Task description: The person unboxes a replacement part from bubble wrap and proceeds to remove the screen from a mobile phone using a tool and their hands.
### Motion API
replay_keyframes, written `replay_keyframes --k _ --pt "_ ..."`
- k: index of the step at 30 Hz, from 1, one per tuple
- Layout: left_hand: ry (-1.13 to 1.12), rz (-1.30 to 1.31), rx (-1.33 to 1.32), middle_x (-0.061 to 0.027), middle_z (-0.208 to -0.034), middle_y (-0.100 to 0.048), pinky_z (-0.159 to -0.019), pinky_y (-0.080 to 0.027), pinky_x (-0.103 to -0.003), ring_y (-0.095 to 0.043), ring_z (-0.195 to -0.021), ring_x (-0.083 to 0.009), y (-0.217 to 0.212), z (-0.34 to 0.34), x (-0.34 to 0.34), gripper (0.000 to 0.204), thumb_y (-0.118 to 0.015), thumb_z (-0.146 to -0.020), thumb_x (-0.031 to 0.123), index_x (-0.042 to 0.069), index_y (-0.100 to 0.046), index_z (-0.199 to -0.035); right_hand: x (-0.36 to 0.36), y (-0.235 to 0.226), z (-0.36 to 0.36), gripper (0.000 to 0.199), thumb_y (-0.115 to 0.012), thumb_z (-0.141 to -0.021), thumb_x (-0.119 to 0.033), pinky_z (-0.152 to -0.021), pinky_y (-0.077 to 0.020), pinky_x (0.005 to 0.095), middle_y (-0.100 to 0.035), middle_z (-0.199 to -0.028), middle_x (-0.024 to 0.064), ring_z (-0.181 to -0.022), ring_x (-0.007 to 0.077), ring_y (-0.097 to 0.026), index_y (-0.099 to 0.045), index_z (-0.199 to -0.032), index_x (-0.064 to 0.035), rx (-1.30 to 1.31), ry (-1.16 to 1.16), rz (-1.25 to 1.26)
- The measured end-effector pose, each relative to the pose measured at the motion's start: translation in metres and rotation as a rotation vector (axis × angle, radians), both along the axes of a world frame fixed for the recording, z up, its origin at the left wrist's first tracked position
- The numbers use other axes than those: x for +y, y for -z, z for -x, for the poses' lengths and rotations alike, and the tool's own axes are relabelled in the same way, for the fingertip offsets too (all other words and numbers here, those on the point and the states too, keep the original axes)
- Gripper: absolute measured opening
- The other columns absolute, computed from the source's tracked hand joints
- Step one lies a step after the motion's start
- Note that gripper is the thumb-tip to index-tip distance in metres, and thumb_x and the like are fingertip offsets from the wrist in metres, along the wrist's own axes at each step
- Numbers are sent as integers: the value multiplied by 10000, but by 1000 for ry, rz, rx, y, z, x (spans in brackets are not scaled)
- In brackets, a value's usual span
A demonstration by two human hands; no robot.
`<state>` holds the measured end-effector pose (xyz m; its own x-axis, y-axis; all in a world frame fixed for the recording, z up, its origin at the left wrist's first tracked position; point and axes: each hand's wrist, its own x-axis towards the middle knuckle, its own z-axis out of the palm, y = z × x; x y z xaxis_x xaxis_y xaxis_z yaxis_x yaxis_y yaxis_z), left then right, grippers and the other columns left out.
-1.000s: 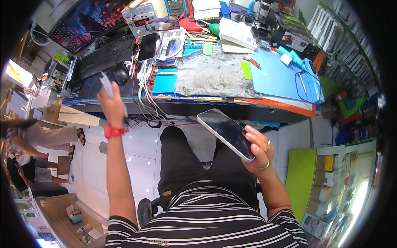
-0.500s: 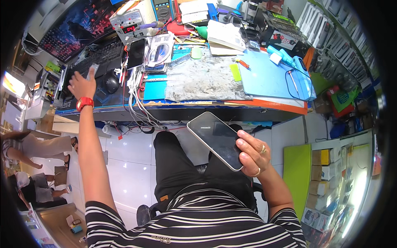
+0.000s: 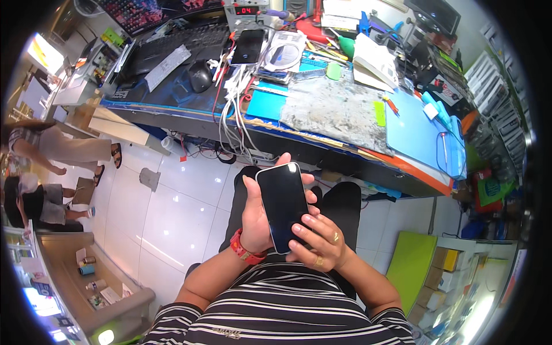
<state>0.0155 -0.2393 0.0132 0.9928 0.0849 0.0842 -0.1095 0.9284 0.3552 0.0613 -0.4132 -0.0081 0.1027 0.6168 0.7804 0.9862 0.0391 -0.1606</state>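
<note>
head view: the dark-screened phone point(image 3: 283, 201) is above your lap, tilted, in front of the bench point(image 3: 276, 135). your left hand point(image 3: 256, 215) is wrapped round it from the left, thumb along one edge and fingertips showing past the other. your right hand point(image 3: 322, 242) rests fingers on its lower right part; with that thumb hidden, you cannot tell whether it pinches. a red wristband point(image 3: 247, 247) circles your left wrist. beyond, white cables point(image 3: 234, 103) hang over the bench edge, beside a stained grey mat point(image 3: 328, 112).
</note>
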Motion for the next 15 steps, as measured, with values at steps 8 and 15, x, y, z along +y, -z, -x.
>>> replay_keyframes --k 8,15 --pt "54 -397 7 -172 -1461 -504 -1006 -516 -395 -607 -1178 -235 17 19 5 991 -343 -968 766 110 -80 -1662 7 -21 -9 319 -733 -894 -43 -951 -499 385 -611 -1225 152 -1108 286 -630 -645 -1198 -3 930 190 -139" --pt "89 -726 54 -129 -1292 -592 -1001 -508 -378 -612 -1131 -194 24 28 3 1136 -348 -896 856 19 -152 -1638 22 -36 -20 248 -702 -951 -45 -637 -504 263 -660 -943 55 -717 81 -578 -611 -1167 36 1901 -176 -284"
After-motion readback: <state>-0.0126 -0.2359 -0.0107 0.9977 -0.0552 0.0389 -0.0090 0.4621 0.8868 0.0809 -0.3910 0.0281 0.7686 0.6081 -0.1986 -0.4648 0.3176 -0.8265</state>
